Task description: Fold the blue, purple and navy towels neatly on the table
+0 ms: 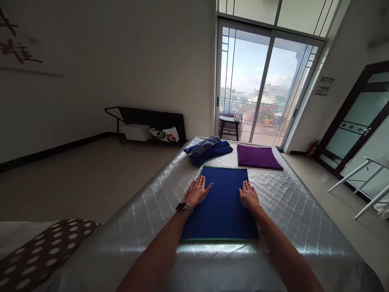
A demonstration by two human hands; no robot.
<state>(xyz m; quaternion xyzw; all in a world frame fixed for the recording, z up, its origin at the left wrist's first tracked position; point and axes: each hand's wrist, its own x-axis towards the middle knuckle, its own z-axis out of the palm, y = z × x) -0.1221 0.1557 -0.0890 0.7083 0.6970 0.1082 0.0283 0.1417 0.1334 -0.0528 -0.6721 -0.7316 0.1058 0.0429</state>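
Note:
A blue cloth (223, 207) with green edging lies spread flat on the silvery quilted cover (146, 227). My left hand (198, 190), a watch on its wrist, rests flat with thumb out on the cloth's left edge. On the opposite edge lies my right hand (248, 195), its fingers stretched forward and palm down. Neither hand grips anything. Beyond the left hand sits a crumpled heap of dark blue and grey cloth (209, 149). A purple cloth (259, 156), folded into a flat rectangle, lies past the right hand.
A brown polka-dot fabric (51, 247) is at the lower left. Against the wall stands a low black rack (152, 117) with a white box (136, 132) and a bag (166, 134). A white-legged table (369, 174) is at right; glass sliding doors (267, 81) are behind.

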